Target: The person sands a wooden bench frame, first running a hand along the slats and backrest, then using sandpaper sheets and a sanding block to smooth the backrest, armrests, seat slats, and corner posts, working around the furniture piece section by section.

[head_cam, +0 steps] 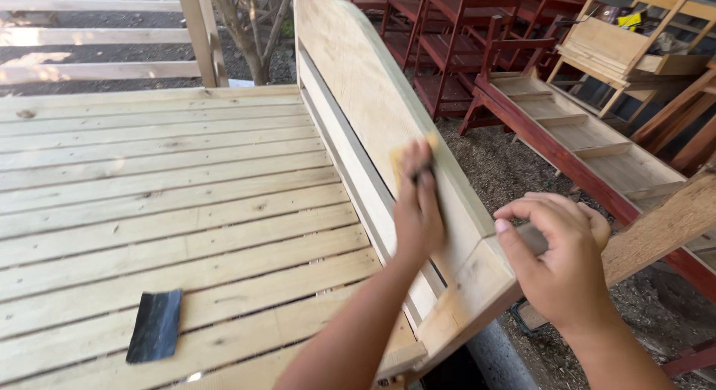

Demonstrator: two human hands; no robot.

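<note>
the left hand (418,203) presses a small piece of yellow sandpaper (406,160) flat on the big side board (373,99) of a bare wooden bed frame (171,203). its fingers are held close together on top of the paper, and the hand looks a bit blurry. the sandpaper sits about halfway along the board, near the board's top edge. the right hand (556,259) holds the end of that board, with its fingers curled over the top edge and close together. the board stands up on its long edge, with its near corner just under the right hand. left of the board, the flat slats of the bed frame lie side by side with thin gaps between them, and there is lots of open room there. a dark sheet of sandpaper (155,324) lies alone on the slats, well apart from both hands. right of the board is bare dirt ground (500,162), then a long red frame (574,133) split into open boxes that show only pale wood inside. red chairs (455,39) stand behind it.
</note>
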